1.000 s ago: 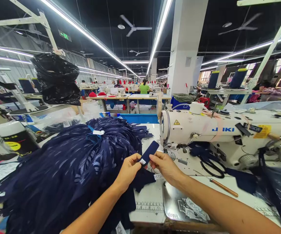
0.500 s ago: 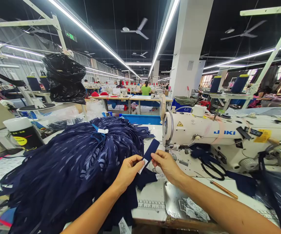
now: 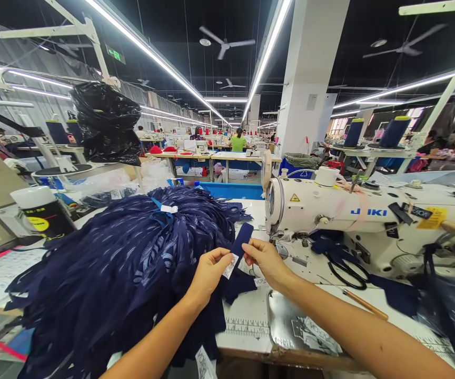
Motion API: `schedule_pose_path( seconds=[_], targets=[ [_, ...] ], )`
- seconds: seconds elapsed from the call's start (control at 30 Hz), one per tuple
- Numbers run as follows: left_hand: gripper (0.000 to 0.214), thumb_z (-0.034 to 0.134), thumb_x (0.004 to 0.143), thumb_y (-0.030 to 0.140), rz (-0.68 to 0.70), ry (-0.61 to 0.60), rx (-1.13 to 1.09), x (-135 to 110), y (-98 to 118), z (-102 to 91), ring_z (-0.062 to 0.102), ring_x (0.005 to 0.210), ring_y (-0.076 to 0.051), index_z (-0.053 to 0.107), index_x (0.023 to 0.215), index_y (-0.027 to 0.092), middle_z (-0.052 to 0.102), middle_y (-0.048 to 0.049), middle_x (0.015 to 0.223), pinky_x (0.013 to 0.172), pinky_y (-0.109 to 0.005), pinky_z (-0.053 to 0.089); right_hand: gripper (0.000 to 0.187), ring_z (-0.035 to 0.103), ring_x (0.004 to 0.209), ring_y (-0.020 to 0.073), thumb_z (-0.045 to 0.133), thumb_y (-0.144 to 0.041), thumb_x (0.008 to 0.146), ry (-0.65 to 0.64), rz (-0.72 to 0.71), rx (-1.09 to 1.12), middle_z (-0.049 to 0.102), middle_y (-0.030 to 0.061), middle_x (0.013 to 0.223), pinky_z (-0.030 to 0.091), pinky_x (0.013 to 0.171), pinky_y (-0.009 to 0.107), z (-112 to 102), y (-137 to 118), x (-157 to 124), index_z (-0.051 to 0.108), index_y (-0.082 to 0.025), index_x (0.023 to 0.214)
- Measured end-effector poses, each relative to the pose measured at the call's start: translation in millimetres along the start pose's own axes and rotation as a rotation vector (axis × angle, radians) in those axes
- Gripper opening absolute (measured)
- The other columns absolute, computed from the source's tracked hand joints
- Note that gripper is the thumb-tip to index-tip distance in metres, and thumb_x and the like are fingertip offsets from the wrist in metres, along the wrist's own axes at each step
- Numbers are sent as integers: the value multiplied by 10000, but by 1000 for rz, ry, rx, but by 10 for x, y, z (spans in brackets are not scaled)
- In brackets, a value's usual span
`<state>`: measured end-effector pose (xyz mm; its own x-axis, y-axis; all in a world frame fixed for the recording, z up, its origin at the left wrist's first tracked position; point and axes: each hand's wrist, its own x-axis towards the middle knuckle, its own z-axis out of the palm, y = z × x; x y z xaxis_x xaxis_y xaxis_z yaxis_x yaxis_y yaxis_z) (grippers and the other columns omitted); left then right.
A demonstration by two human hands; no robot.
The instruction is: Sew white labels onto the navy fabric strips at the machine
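My left hand (image 3: 207, 272) pinches a small white label (image 3: 229, 266) against the lower end of a navy fabric strip (image 3: 241, 239). My right hand (image 3: 267, 261) pinches the same strip from the right side. The strip stands tilted up between both hands, just left of the needle area of a white JUKI sewing machine (image 3: 349, 216). A large heap of navy patterned fabric pieces (image 3: 125, 258) lies on the table to the left of my hands.
Black scissors (image 3: 346, 273) and a wooden-handled tool (image 3: 365, 305) lie by the machine base. More white labels (image 3: 314, 334) lie on the metal plate (image 3: 286, 321). A black bag (image 3: 107, 123) hangs at left. Other people work at far tables.
The white label has been turned more upright against the strip, and both hands have shifted slightly up. The camera view has drifted a little.
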<state>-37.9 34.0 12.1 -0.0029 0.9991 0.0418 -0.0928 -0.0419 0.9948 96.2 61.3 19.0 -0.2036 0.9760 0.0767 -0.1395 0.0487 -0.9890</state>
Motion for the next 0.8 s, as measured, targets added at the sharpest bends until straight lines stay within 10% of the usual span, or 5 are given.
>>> schedule_pose_path(
  seconds=[0.8],
  targets=[
    [171,638,597,304,-19,15,-34,5,-72,-13,453,521,-86,618,601,134,556,25,563,504,-187,354,243,399,422,66,566,-340,619,16,-20,-64,458,-62,446,316,492,224,-6,74,70,439,-179,489]
  ],
)
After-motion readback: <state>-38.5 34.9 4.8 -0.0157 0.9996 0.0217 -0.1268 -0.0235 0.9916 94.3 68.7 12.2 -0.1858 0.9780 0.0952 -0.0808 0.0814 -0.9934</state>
